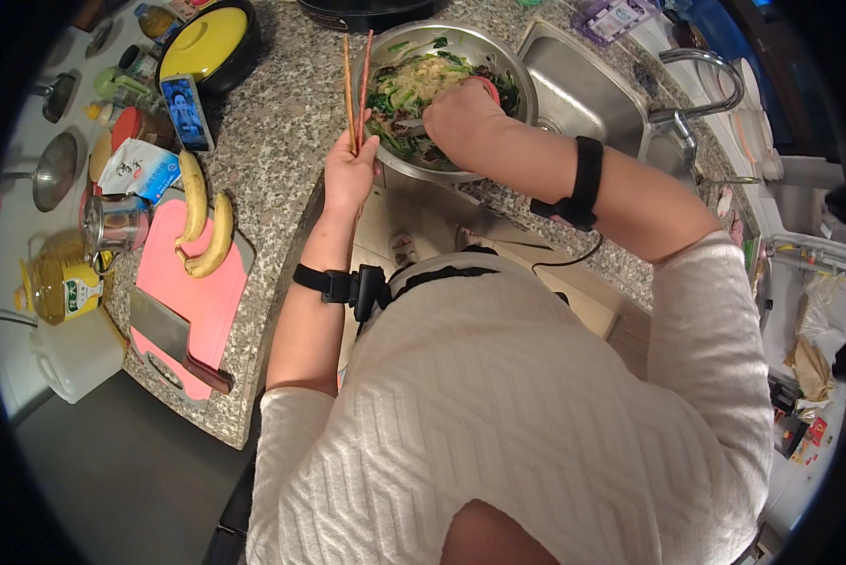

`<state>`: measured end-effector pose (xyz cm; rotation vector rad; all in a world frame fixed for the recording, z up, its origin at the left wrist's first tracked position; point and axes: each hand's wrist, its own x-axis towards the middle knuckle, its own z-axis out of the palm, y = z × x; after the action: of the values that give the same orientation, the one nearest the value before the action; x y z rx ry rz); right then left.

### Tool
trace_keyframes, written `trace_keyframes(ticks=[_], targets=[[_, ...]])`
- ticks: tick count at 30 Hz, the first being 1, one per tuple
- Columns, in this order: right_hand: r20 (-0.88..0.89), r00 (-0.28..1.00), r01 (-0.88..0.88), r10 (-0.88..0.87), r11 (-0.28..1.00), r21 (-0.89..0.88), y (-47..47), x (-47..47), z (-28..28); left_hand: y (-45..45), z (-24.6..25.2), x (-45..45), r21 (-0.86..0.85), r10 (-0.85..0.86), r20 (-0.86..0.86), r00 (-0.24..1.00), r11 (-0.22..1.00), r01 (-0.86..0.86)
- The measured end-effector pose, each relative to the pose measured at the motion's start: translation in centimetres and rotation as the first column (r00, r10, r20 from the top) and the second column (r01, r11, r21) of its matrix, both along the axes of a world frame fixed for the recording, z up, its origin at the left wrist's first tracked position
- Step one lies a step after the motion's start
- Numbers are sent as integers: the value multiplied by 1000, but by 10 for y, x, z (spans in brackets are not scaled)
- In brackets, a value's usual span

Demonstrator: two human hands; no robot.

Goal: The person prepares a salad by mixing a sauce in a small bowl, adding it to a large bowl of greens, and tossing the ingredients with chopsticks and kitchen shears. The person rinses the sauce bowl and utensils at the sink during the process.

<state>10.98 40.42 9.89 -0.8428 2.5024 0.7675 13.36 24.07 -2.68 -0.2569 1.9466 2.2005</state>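
Observation:
A large stainless steel bowl [529, 85] holds leafy greens with pale yellowish food [423, 81] heaped on them. My left hand [351, 169] is at the bowl's left rim and grips a pair of chopsticks [356, 92], tips pointing away from me. Inside the bowl, over the greens, is my right hand [462, 120], its fingers closed around something mostly hidden. A red rounded edge [492, 90] shows just beyond that hand, and a greyish metal piece [410, 128] shows at its left; whether they belong to one object I cannot tell.
Right of the bowl lies a steel sink [585, 85] with a faucet [720, 106]. At left, a pink cutting board [183, 282] bears bananas [211, 244] and a cleaver [168, 328]. A propped phone [186, 113], a yellow-lidded pot [204, 46] and an oil bottle [63, 282] stand on the granite counter [282, 92].

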Motion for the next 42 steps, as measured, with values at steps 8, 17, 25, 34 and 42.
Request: trace_keyframes(ticks=[8,17,25,34,42], targets=[[21,997,67,-68,995,69,-13,-4,12,0,6,2,-30,5,-6,1000,1000,-6],[1,1000,-7,7,993,117,-11,-4,15,2,5,3,-42,15,-21,1000,999,-16],[-64,994,-75,86,984,159,-21,-3,0,1,5,3,-38,-6,-1,1000,999,6],[20,989,145,-144,984,-101,42,-11,32,-1,4,3,-30,-5,0,1000,1000,5],[291,831,556,-473,718,-419,128,-8,7,-2,-1,1,-32,-21,-7,1000,999,20]])
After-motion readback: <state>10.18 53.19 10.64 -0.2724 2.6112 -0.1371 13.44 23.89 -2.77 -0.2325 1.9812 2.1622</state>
